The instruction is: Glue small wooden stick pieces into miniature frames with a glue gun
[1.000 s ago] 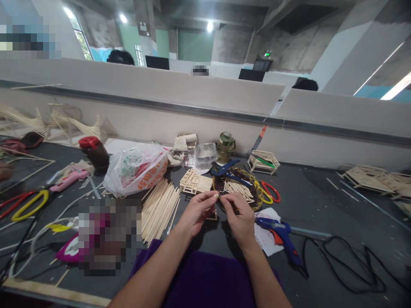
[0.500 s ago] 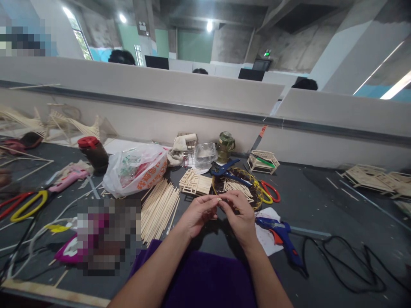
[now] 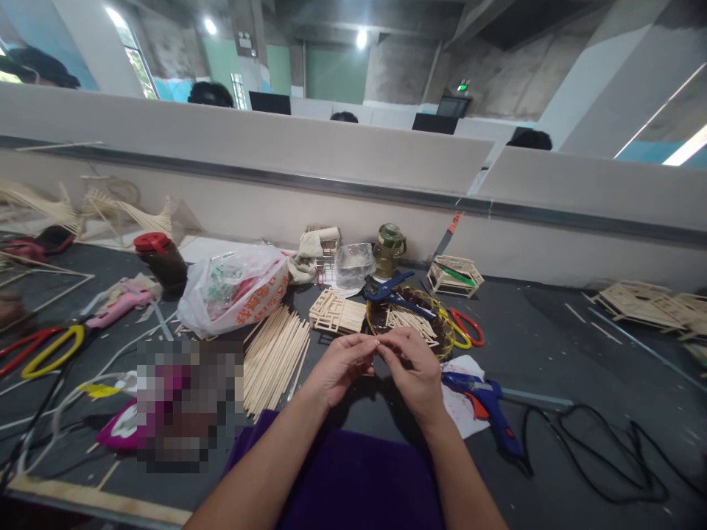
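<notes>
Left hand: the left hand [image 3: 338, 368] had its fingers curled, thumb and forefinger pinching one end of a small wooden piece [image 3: 378, 346].
Right hand: the right hand [image 3: 415, 374] met it fingertip to fingertip, pinching the other end of the same piece.
Piece: held between both hands, just above the counter [image 3: 541, 353]; too small to make out its shape.
Below the hands: a purple cloth [image 3: 353, 478] under the forearms.
Just beyond the hands: a yellow-rimmed dish [image 3: 448, 333] of short cut sticks, a blue cutter [image 3: 389, 289] across its far edge, and a stick frame [image 3: 336, 313] lying flat beside it.
Left of the left hand: a bundle of sticks [image 3: 275, 353], with a plastic bag [image 3: 235, 287] past it.
Right of the right hand: a blue glue gun [image 3: 486, 401] on white paper, then a black cable [image 3: 596, 456] looped further out.
</notes>
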Available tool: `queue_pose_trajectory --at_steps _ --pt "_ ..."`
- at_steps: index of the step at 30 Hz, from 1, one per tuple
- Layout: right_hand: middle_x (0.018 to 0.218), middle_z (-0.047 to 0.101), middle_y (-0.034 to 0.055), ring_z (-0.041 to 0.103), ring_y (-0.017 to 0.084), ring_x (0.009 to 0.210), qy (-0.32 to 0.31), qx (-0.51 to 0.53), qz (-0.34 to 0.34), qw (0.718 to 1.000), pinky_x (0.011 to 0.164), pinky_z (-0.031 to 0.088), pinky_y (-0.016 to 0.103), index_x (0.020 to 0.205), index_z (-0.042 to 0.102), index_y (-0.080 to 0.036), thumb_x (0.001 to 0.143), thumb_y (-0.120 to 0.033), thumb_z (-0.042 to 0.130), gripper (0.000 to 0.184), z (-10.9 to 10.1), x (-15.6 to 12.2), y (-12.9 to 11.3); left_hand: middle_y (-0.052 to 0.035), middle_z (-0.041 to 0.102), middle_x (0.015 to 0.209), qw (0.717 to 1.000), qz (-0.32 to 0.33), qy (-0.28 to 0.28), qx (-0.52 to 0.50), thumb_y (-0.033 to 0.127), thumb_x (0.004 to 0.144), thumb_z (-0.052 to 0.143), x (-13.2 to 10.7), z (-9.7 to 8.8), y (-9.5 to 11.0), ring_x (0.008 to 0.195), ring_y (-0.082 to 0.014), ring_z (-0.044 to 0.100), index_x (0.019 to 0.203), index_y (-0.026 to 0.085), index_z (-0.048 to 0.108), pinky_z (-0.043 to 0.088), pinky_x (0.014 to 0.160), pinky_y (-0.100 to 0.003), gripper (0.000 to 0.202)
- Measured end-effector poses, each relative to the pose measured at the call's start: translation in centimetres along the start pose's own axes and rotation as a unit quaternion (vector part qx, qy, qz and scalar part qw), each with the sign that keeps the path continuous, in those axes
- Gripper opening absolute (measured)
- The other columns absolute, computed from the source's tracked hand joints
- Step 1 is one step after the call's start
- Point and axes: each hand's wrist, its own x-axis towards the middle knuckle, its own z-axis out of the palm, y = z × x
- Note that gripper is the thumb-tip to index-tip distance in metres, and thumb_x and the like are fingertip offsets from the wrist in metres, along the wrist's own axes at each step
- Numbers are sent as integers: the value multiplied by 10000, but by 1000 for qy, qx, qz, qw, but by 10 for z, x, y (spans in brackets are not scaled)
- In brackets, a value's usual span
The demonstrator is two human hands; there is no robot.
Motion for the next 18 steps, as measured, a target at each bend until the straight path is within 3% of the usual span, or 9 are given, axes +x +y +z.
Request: queue_pose_trajectory --at_steps 18 --pt "943 635 54 602 180 898 -22 14 13 1000 758 497 315 1006 692 -249 878 -218 573 177 -2 0 3 0 570 674 1000 -12 -15 -3 369 666 790 0 0 -1 558 -69 481 805 122 701 439 579 -226 297"
